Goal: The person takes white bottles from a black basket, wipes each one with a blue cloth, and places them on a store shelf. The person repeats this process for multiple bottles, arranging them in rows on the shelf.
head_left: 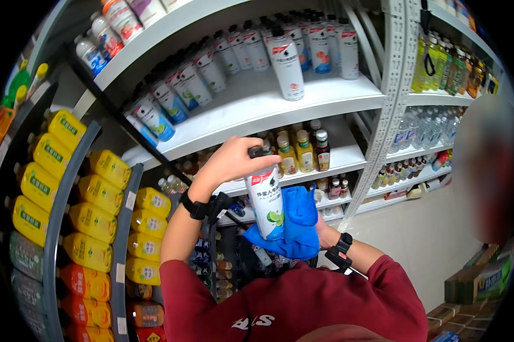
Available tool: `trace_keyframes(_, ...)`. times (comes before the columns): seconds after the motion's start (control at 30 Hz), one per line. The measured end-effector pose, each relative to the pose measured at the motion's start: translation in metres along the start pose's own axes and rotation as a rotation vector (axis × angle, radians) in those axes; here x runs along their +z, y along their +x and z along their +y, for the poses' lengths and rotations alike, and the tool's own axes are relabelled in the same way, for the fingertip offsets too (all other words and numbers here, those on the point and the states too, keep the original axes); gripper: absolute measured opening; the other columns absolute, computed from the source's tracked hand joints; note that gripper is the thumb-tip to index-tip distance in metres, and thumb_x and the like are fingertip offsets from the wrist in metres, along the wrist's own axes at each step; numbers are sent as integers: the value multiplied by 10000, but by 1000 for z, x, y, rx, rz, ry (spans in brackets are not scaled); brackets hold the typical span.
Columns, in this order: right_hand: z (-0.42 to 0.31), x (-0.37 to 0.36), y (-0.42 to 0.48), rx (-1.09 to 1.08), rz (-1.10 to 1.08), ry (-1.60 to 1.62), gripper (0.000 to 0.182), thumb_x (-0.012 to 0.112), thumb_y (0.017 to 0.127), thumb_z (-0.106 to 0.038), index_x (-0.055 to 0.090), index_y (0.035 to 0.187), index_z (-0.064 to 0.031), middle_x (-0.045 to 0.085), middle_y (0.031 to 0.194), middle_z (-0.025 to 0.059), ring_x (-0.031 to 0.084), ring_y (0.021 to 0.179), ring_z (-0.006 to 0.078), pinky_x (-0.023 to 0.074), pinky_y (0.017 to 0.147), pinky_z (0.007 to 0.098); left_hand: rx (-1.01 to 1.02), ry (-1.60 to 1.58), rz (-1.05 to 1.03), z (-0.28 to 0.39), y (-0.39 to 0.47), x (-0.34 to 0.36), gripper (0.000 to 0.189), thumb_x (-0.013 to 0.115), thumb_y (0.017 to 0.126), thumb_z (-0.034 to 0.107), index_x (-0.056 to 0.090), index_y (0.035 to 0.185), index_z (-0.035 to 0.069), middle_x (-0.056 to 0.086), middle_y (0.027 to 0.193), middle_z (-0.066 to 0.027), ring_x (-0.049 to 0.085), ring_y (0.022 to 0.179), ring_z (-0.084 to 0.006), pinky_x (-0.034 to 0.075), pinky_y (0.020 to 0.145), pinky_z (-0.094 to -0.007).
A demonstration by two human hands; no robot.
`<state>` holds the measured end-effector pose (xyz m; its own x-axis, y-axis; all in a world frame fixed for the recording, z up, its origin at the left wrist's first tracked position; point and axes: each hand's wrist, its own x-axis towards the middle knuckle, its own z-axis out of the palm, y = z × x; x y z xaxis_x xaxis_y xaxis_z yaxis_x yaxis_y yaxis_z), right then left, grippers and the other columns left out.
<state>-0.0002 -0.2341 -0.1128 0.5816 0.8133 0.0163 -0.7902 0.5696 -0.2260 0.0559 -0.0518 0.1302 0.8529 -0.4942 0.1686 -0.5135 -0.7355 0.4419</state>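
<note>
My left hand (235, 158) is closed around the neck and dark cap of a white drink bottle (263, 203) with lime pictures and a blue base. The bottle hangs slightly tilted in front of my chest. A blue cloth (299, 222) lies against its right side and under its base. Behind that cloth is my right hand (324, 231), gripping it with most of the fingers hidden. Similar white bottles (192, 81) stand in rows on the upper shelf (248, 89) ahead, and one bottle (286, 68) with a pink fruit mark stands near its front edge.
Yellow-labelled bottles (90, 222) lie stacked on grey racks to the left. Smaller juice bottles (304, 151) stand on a lower shelf. A metal upright (380, 111) divides the shelving. Cartons (462, 286) sit at the lower right, near a large blurred shape (487, 171).
</note>
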Motion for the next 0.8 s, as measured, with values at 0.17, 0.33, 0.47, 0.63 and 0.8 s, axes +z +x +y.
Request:
trace_keyframes(0.17,-9,2,-12,-142,101,-205,523,498,956,-336,409,1351,-6,525,1297,186,545,1170,298,436,1018,448,-56,90,-20,16,-9,2,457,711,769,435,588,671,7,504,530,-130,470,482,-198,401,499,-332)
trace_keyframes(0.33,-35,7,-16,-476,368,-804,347,557,909,-137,511,1223,1,619,1124,95,613,1003,178,498,884,322,158,204,215,24,-33,25,327,698,739,324,605,713,12,548,575,-204,578,571,-376,444,502,-403)
trace_keyframes(0.47,-57,42,-9,-779,194,-1040,431,690,794,-124,530,1174,4,627,1076,77,603,973,172,472,883,317,184,145,369,26,-33,29,289,703,743,280,598,727,12,545,587,-203,563,549,-370,437,499,-390)
trace_keyframes(0.63,-56,106,-4,-468,-31,-1368,697,793,704,-205,456,1281,-7,622,1131,102,599,1019,179,461,920,327,34,187,412,41,-39,6,318,702,742,257,536,716,-12,453,575,-166,416,501,-211,415,507,-327)
trace_keyframes(0.8,-30,10,8,-364,-21,-1515,318,701,794,-172,637,1066,-20,690,950,98,640,888,147,501,803,318,-90,239,463,29,-38,-40,346,686,807,321,591,776,-11,571,618,-58,491,579,-84,430,528,-273)
